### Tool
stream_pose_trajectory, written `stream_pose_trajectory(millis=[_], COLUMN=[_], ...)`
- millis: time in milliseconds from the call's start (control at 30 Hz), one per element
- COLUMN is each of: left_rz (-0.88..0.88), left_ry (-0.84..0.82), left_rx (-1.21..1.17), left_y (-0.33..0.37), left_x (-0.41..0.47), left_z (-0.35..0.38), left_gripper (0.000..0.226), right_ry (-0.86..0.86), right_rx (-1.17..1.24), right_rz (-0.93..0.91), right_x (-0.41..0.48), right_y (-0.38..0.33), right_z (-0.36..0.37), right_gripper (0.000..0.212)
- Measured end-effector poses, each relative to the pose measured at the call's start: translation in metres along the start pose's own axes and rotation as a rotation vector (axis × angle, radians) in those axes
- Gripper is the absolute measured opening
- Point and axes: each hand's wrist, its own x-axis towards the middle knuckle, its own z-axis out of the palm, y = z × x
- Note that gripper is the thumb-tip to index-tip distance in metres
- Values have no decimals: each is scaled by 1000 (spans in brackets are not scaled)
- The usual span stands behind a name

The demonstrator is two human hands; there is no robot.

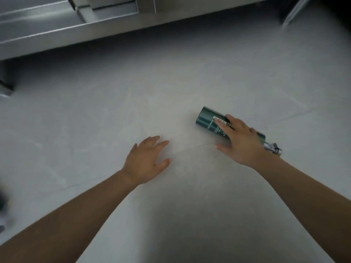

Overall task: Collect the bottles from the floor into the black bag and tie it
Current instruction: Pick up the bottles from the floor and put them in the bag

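A dark green bottle [208, 119] with a white label lies on its side on the pale floor, base pointing up-left and its silver capped neck [273, 148] toward the lower right. My right hand [239, 142] rests over the bottle's middle with fingers spread, the thumb out to the left on the floor side; the fingers are not closed around it. My left hand [147, 160] hovers over bare floor to the left of the bottle, fingers apart and holding nothing. No black bag shows clearly in this view.
A stainless steel shelf unit [57, 29] runs along the top, with its leg and foot [5, 88] at the left edge. A metal leg [296, 12] slants at the top right. A dark blurred shape [2, 202] sits at the far left edge.
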Motion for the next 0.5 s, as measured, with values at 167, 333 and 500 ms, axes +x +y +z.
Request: stream_pose_trajectory(millis=[167, 333, 500], left_rz=[-34, -9, -28], left_ry=[24, 80, 78], left_rx=[130, 199, 220], left_y=[-25, -30, -29], left_x=[-23, -20, -22], left_z=[34, 46, 47], left_gripper=[66, 67, 67], right_ry=[52, 75, 69], right_rx=[-27, 134, 205], right_rz=[28, 7, 27], right_x=[-5, -8, -26], right_y=[-8, -23, -37], right_z=[9, 23, 35], right_gripper=[75, 77, 81])
